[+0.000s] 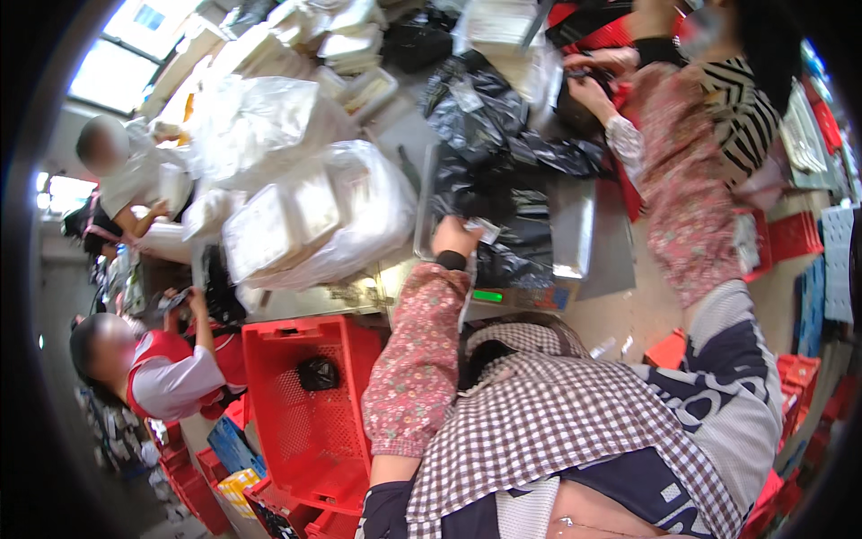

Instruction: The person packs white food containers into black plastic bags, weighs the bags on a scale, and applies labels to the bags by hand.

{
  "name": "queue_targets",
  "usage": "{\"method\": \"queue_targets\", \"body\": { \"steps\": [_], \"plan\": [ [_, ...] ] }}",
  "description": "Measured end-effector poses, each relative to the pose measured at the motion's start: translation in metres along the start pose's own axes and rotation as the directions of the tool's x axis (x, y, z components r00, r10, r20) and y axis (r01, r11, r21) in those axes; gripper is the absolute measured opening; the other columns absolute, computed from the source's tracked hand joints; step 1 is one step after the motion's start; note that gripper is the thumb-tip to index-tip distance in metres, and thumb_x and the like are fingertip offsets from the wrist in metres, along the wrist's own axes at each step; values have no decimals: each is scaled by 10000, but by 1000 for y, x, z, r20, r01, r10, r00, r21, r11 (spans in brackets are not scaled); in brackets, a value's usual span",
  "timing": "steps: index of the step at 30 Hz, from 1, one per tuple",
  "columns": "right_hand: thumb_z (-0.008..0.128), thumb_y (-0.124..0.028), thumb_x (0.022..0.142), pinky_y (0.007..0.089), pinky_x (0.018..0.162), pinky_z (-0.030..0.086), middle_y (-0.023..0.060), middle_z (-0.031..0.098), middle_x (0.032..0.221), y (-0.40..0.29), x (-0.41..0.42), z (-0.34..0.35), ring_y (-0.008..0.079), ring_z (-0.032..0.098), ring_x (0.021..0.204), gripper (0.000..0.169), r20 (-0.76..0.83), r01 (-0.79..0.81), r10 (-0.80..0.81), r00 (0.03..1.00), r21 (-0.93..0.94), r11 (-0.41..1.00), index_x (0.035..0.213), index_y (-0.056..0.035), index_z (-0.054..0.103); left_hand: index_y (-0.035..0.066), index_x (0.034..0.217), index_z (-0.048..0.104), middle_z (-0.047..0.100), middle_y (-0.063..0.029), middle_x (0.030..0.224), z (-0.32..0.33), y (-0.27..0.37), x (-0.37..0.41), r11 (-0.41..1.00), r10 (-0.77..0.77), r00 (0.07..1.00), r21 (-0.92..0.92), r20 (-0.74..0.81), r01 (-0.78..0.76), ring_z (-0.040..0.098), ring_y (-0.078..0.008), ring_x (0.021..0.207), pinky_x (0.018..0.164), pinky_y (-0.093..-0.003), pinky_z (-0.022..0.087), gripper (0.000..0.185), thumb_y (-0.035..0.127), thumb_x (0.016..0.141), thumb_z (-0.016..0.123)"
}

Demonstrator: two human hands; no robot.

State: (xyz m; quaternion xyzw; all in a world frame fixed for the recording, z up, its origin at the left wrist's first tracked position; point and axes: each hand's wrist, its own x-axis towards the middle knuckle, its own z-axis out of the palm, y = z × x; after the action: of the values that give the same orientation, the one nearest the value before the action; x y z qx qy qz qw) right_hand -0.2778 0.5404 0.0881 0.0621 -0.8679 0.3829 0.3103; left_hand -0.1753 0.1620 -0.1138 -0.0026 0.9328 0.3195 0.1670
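Observation:
My left hand [456, 239] is curled at the near left edge of a black plastic bag [522, 219], with a small white label [486, 230] by the thumb. The bag lies in a metal tray [572, 229] above a weighing scale with a lit green display [487, 296]. My right arm, in a floral sleeve, stretches far to the upper right. My right hand [650, 23] is blurred and partly cut off at the top edge, near red material [609, 34]; what it holds is unclear. Beyond the tray lies another black bag [475, 101] with a white label.
Clear-wrapped stacks of white containers [316, 222] fill the table's left. A red plastic crate [310, 418] with a small black bundle [318, 374] stands below. A co-worker's hands [592, 84] handle something dark at upper right. Two other people [172, 370] [138, 175] are at left.

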Motion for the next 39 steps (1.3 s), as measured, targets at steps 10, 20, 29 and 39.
{"method": "queue_targets", "body": {
  "steps": [10, 20, 29, 39],
  "plan": [
    [719, -34, 649, 384, 926, 431, 183, 559, 1173, -91, -33, -101, 321, 535, 1079, 627, 259, 541, -484, 836, -233, 808, 1233, 21, 498, -1, 782, 700, 628, -112, 592, 0, -31, 26, 918, 215, 950, -378, 224, -119, 556, -150, 534, 530, -351, 448, 437, 433, 740, 718],
    [644, -368, 802, 396, 653, 501, 147, 660, 846, -123, -241, 19, 303, 647, 729, 355, 990, -120, -142, 13, 142, 983, 1082, -151, 619, 24, 907, 703, 689, -135, 813, -11, -21, 11, 962, 129, 976, -260, 177, -80, 649, -217, 741, 729, -336, 496, 367, 335, 713, 706],
    [555, -126, 731, 462, 589, 485, 200, 635, 730, -115, -255, 138, 362, 628, 657, 725, 807, 17, 209, 552, -262, 965, 1386, -8, 266, -46, 869, 684, 666, -76, 754, -26, -9, 19, 909, 64, 959, -413, 277, 59, 593, -136, 664, 615, -289, 468, 263, 171, 724, 719],
    [435, -212, 906, 442, 594, 508, 159, 651, 732, -130, -266, 161, 340, 642, 667, 492, 765, 151, 285, 577, -443, 884, 1365, -50, 360, 5, 897, 647, 595, -13, 685, -34, 2, -5, 642, -95, 825, -599, 557, 478, 546, -107, 614, 540, -252, 436, 206, 198, 832, 682]
  ]
}}
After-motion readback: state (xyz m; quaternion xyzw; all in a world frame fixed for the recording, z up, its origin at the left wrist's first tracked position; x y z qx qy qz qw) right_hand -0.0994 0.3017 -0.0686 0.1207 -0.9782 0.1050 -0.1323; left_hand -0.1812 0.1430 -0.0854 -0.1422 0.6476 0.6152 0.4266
